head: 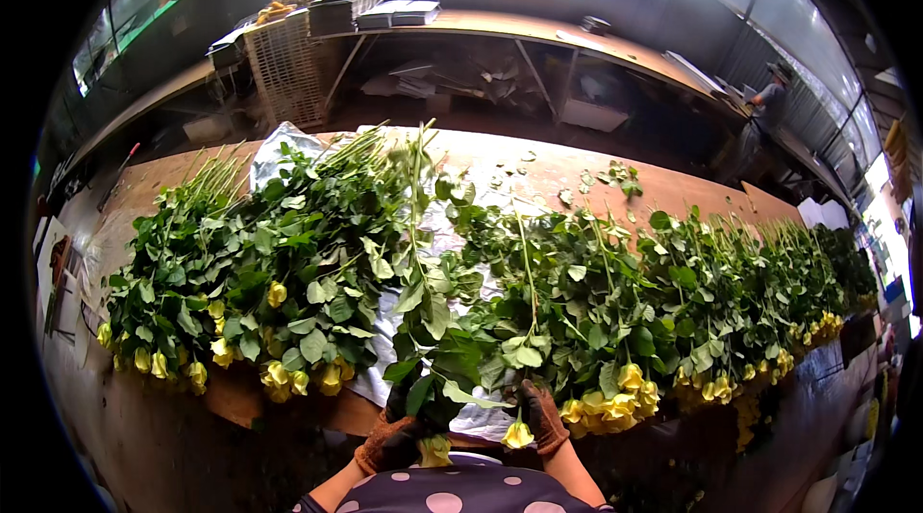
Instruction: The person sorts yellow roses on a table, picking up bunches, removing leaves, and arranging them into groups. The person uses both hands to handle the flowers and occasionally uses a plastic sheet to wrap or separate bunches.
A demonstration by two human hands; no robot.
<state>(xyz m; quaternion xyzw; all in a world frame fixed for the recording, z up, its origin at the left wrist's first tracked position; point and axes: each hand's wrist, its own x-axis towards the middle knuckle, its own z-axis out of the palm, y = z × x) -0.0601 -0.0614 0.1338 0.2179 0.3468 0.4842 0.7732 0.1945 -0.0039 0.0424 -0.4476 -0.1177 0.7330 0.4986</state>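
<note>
Both hands wear brown work gloves with dark palms and fingers. My left hand (393, 437) is closed around the stem of a yellow rose (435, 451), whose bloom hangs by my front; its leafy stem runs away over the table, and leaves cover part of the fingers. Just below the head of another yellow rose (517, 434), my right hand (544, 416) grips the stem, with some fingers hidden. To the left lies a pile of yellow roses (288, 246), blooms towards me. A longer row of yellow roses (613, 304) stretches to the right.
The wooden worktable (490, 145) carries a whitish sheet (382, 354) and loose leaves (620, 178). Behind it, a long bench (497, 24) holds stacked flat material (400, 13) beside a lattice crate (285, 69). Another person (768, 109) stands at the far right bench.
</note>
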